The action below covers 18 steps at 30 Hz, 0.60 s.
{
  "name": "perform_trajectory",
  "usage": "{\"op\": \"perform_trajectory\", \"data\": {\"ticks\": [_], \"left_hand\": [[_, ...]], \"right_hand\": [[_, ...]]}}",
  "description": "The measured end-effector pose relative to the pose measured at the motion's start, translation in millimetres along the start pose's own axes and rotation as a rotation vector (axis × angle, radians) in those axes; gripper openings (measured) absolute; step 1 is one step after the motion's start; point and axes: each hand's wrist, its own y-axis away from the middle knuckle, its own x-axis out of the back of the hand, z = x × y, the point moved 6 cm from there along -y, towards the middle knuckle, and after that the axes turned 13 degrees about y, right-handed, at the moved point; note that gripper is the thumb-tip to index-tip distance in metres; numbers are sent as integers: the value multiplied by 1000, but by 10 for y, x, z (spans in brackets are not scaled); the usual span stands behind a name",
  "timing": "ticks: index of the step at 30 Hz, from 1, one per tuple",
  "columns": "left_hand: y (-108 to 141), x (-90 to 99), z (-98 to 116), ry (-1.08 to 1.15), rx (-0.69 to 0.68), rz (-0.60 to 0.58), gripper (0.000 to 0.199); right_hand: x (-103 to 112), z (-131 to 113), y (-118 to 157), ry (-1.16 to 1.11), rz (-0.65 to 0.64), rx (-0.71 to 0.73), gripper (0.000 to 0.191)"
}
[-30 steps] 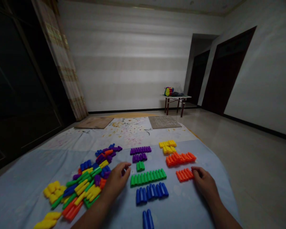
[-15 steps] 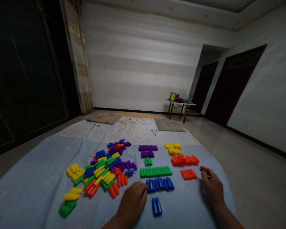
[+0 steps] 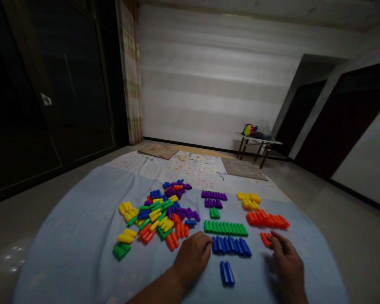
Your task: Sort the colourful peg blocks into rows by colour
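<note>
My left hand (image 3: 194, 254) rests on the cloth with its fingers curled closed beside the left end of a row of blue bullet-shaped plastic pieces (image 3: 231, 245); whatever its fingertips hold, if anything, is hidden. My right hand (image 3: 287, 261) has thumb and fingers closed at the right end of a short row of orange plastic pieces (image 3: 265, 240), partly covering it. Behind that lies a longer orange row (image 3: 267, 219). Two blue pieces (image 3: 227, 273) lie in front of the blue row. A long green row (image 3: 226, 228) runs just behind it.
A mixed pile of coloured pieces (image 3: 158, 215) spreads over the left of the cloth-covered table (image 3: 82, 228). Purple rows (image 3: 214, 195), a small green group (image 3: 214, 213) and yellow pieces (image 3: 248, 200) lie farther back. Two boards (image 3: 158, 151) lie at the far edge.
My right hand has moved from beside the short orange row onto its right end. The left hand stays by the blue row. The whole view has turned a little to the left.
</note>
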Motion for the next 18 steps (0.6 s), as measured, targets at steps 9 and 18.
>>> {"op": "perform_trajectory", "data": {"ticks": [9,18], "left_hand": [[10,19,-56,-4,27,33,24],[-15,-22,-119,-122,-34,51,22]], "right_hand": [[-105,42,-2,3,-96,70,52],[-202,54,-19,-55,-81,82,51]]}}
